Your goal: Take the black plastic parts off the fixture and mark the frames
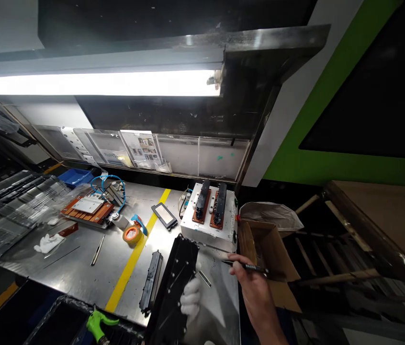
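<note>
My left hand, in a white glove, is closed around the right edge of a long black plastic part. The part is tilted up, with small bright dots along its face. My bare right hand grips a slim black pen-like tool with light lettering; its thin tip points left, apart from the black part. Beside the gloved fingers, a metal rod-like tool lies on the bench. Left of the held part rests another narrow black plastic part.
A white fixture block bears two black parts on brown bases. Around the metal bench lie orange tape, a framed black panel, a brown-and-silver fixture, a white glove and a green air gun. A cardboard box stands right.
</note>
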Action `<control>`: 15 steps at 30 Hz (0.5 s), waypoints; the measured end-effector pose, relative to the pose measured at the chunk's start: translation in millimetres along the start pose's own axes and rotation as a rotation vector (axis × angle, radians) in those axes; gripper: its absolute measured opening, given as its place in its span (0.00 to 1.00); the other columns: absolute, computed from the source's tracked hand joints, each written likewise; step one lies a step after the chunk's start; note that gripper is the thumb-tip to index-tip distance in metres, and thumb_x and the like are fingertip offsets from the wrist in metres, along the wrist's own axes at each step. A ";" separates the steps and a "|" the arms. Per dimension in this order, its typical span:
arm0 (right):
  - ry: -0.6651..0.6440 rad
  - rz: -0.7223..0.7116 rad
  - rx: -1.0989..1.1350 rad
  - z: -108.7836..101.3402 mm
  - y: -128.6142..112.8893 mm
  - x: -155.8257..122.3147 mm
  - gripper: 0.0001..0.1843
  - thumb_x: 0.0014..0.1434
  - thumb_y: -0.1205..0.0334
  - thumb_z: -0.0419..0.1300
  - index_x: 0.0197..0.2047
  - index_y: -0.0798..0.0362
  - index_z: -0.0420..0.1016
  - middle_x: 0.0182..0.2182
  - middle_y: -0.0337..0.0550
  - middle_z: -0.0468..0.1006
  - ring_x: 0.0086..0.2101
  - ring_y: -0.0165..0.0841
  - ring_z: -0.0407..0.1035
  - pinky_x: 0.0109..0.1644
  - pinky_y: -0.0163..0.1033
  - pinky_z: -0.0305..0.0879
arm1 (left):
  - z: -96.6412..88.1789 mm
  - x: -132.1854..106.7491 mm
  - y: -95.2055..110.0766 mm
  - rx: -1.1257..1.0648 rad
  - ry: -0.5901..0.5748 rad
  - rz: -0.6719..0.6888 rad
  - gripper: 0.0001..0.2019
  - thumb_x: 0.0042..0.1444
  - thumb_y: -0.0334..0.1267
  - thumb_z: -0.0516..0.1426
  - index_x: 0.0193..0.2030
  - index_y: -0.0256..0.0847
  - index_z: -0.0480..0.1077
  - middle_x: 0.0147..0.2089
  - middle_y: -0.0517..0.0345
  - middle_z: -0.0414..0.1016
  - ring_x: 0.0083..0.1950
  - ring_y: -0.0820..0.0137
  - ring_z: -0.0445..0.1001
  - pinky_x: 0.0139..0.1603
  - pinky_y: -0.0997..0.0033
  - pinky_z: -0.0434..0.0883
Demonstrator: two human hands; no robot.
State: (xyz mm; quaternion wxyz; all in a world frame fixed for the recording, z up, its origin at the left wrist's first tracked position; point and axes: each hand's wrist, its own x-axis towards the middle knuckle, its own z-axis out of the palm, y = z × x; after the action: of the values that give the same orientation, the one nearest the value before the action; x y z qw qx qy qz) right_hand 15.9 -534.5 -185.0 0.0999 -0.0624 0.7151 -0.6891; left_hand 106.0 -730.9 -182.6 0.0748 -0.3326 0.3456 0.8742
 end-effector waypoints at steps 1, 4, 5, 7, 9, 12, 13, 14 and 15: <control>-0.015 0.028 -0.002 5.1 -1.7 8.9 0.21 0.62 0.42 0.60 0.44 0.50 0.79 0.44 0.49 0.82 0.43 0.42 0.75 0.49 0.43 0.71 | 0.4 -4.8 -3.0 0.027 -0.016 -0.024 0.29 0.60 0.64 0.49 0.50 0.41 0.71 0.33 0.58 0.74 0.27 0.74 0.69 0.28 0.69 0.71; -0.039 0.062 -0.025 21.2 -4.4 24.8 0.25 0.62 0.38 0.58 0.41 0.53 0.79 0.34 0.46 0.81 0.37 0.40 0.73 0.45 0.42 0.69 | 3.4 -15.2 -10.4 0.091 -0.051 -0.089 0.25 0.61 0.59 0.51 0.52 0.41 0.70 0.44 0.52 0.77 0.38 0.69 0.74 0.38 0.62 0.76; -0.048 0.065 -0.032 25.5 -4.4 26.9 0.25 0.61 0.38 0.58 0.40 0.53 0.79 0.32 0.46 0.80 0.37 0.40 0.73 0.45 0.42 0.68 | 4.7 -17.3 -12.1 0.107 -0.058 -0.103 0.24 0.62 0.58 0.52 0.53 0.41 0.70 0.46 0.51 0.77 0.40 0.69 0.75 0.40 0.61 0.76; -0.059 0.063 -0.036 30.9 -3.6 28.1 0.26 0.60 0.37 0.59 0.39 0.53 0.79 0.30 0.45 0.80 0.36 0.40 0.73 0.43 0.41 0.67 | 6.9 -19.6 -14.4 0.129 -0.068 -0.123 0.23 0.61 0.56 0.53 0.52 0.41 0.71 0.46 0.51 0.77 0.41 0.68 0.75 0.41 0.60 0.76; -0.074 0.059 -0.037 32.8 -2.1 28.0 0.26 0.60 0.37 0.58 0.39 0.53 0.79 0.30 0.44 0.80 0.35 0.39 0.73 0.43 0.40 0.67 | 8.5 -20.2 -14.7 0.146 -0.073 -0.135 0.22 0.61 0.55 0.53 0.51 0.41 0.71 0.46 0.51 0.77 0.42 0.67 0.75 0.42 0.59 0.76; -0.093 0.050 -0.046 32.5 0.9 30.2 0.26 0.60 0.37 0.58 0.40 0.54 0.79 0.28 0.43 0.79 0.35 0.39 0.73 0.41 0.39 0.66 | 11.0 -19.8 -12.7 0.173 -0.082 -0.146 0.21 0.61 0.55 0.54 0.51 0.41 0.71 0.47 0.51 0.77 0.43 0.67 0.75 0.44 0.58 0.76; -0.088 0.046 -0.049 32.3 2.1 31.6 0.27 0.60 0.37 0.58 0.39 0.54 0.79 0.27 0.43 0.78 0.34 0.39 0.73 0.40 0.39 0.66 | 12.2 -19.8 -12.0 0.183 -0.085 -0.147 0.21 0.62 0.55 0.54 0.51 0.40 0.71 0.47 0.51 0.77 0.43 0.67 0.76 0.45 0.58 0.76; -0.077 0.041 -0.050 32.1 3.1 33.0 0.27 0.60 0.36 0.58 0.39 0.54 0.79 0.27 0.42 0.78 0.34 0.39 0.73 0.40 0.39 0.66 | 13.6 -20.2 -11.8 0.192 -0.088 -0.146 0.21 0.62 0.54 0.54 0.51 0.40 0.71 0.47 0.51 0.77 0.43 0.67 0.76 0.45 0.57 0.76; -0.063 0.037 -0.049 31.8 4.0 34.1 0.27 0.60 0.36 0.58 0.38 0.54 0.80 0.26 0.42 0.78 0.33 0.38 0.73 0.40 0.39 0.66 | 15.2 -21.5 -12.2 0.201 -0.090 -0.142 0.21 0.62 0.54 0.54 0.51 0.40 0.71 0.48 0.51 0.77 0.44 0.66 0.76 0.45 0.57 0.76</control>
State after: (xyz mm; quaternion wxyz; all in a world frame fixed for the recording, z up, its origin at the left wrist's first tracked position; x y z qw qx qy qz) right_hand -9.8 -573.0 -192.0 0.1333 -0.0732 0.7292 -0.6672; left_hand 118.9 -709.7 -167.6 0.1848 -0.3075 0.4034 0.8417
